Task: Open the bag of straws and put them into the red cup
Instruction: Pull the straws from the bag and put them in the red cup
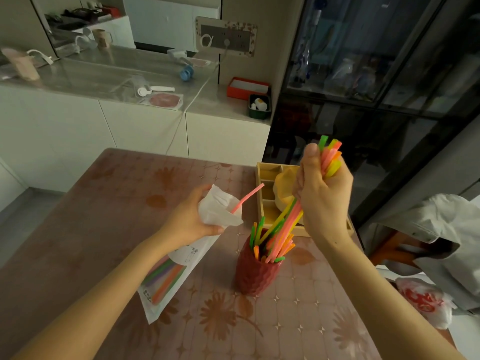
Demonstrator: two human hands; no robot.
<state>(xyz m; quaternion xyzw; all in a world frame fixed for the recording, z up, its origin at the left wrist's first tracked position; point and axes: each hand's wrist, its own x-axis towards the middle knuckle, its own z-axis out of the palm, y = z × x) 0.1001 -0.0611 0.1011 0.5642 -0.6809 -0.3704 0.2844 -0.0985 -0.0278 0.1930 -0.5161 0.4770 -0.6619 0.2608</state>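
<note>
A textured red cup (255, 275) stands on the patterned table (104, 229) and holds several coloured straws. My right hand (322, 193) is above it, closed around a bundle of straws (328, 157); their lower ends reach down into the cup's mouth. My left hand (192, 219) grips the opened top of the white straw bag (171, 274), left of the cup. One pink bent straw (248, 197) sticks out of the bag's opening, and more straws show through its printed front.
A wooden compartment tray (267, 188) with a yellow object sits behind the cup at the table's far right edge. A grey garment (439, 242) hangs over a chair on the right, with a red-and-white plastic bag (423, 300) below. White cabinets and a cluttered counter lie beyond.
</note>
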